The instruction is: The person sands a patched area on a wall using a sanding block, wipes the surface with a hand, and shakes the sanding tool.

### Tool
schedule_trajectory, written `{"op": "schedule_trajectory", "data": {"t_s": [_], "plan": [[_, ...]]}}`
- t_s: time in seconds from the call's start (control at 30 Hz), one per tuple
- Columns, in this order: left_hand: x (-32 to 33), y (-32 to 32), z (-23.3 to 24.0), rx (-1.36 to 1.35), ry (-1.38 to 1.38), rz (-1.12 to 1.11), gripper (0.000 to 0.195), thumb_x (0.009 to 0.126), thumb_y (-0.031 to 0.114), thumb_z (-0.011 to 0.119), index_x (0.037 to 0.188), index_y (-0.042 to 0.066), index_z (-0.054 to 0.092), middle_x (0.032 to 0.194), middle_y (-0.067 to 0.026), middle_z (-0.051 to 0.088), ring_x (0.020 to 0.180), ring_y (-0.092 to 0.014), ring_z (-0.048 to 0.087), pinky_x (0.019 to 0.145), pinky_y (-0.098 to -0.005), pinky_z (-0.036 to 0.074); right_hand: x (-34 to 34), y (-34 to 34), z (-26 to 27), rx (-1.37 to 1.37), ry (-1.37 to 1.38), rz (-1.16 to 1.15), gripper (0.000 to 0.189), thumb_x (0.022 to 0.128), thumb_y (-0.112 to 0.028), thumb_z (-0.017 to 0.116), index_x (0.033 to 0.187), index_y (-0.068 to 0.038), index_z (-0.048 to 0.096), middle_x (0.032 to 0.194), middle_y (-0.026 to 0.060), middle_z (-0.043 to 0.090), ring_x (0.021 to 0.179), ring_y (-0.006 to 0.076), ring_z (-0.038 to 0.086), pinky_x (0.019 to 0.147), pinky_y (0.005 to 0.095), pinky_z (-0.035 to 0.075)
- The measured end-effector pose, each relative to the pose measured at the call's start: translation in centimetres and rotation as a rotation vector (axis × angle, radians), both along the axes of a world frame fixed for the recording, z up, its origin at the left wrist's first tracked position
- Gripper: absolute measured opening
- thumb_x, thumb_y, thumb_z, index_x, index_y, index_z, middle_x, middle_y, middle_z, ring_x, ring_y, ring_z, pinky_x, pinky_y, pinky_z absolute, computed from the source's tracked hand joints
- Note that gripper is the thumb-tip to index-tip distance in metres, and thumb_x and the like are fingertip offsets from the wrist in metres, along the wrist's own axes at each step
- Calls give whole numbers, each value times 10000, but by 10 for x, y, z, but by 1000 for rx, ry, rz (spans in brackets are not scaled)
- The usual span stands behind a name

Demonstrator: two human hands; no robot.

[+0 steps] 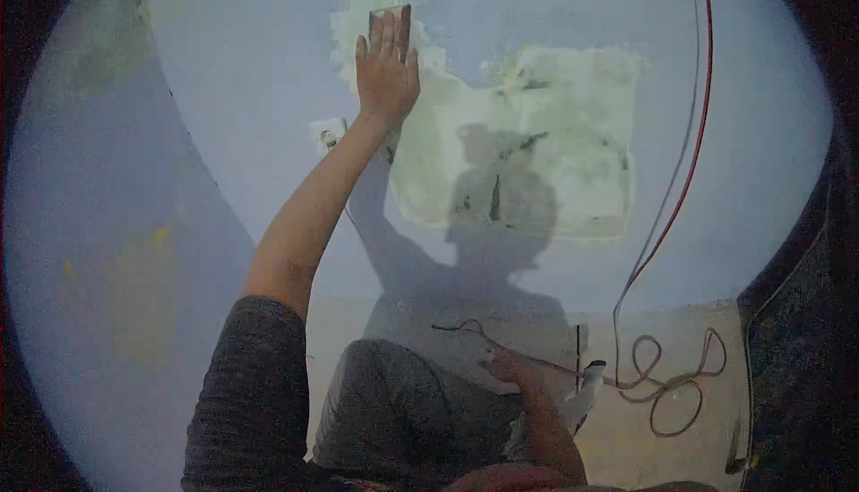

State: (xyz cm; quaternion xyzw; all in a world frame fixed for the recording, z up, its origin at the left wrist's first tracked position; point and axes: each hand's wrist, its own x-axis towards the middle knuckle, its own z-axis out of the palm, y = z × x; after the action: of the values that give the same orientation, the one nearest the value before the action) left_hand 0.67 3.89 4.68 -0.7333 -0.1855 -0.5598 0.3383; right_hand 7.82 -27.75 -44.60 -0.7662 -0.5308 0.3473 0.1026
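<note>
My left hand [389,79] is raised against the pale wall, its fingers nearly flat. Under them lies a flat rectangular sheet or pad [405,11], pressed on a whitish patch of filler [349,19]; dim light hides its exact kind. Just below the wrist a white wall socket [327,133] sits partly behind my forearm. My right hand [504,366] is low beside my bent knee. A thin reddish-brown cord [537,360] passes at its fingers, and whether they grip it is unclear. A larger filler patch [577,156] with dark smudges covers the wall to the right.
From the top of the wall a red cord [704,89] hangs down to loose coils [676,408] on the floor at right. A whitish object with a dark tip [589,388] is near my right forearm. My shadow [500,223] falls across the wall. A dark edge borders the floor [711,452].
</note>
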Motion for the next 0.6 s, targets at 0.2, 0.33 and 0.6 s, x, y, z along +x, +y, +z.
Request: {"op": "schedule_trajectory", "data": {"t_s": [0.2,0.33,0.6], "plan": [[-38,-17,-73,-155,206,11,621,1057,272,339,1640,181,143,1649,-176,265,1538,-324,223,1230,-572,175,-2,0,-2,-25,-25,8,796,987,-640,458,1570,-108,350,1522,175,415,1402,355,396,1172,504,322],[-66,0,-119,-102,411,51,617,1072,319,348,1640,189,144,1653,-130,274,1537,-275,235,1235,-555,196,-5,-5,-1,-39,-41,2,804,985,-654,447,1571,-113,349,1557,169,386,1434,351,368,1189,502,305],[-96,-3,-66,-56,384,184,668,1066,423,353,1646,185,123,1684,-64,223,1554,-210,200,1239,-558,115,-17,-15,-2,-85,-53,-31,820,981,-683,425,1575,-122,349,1625,157,327,1498,343,312,1224,499,271]]}}
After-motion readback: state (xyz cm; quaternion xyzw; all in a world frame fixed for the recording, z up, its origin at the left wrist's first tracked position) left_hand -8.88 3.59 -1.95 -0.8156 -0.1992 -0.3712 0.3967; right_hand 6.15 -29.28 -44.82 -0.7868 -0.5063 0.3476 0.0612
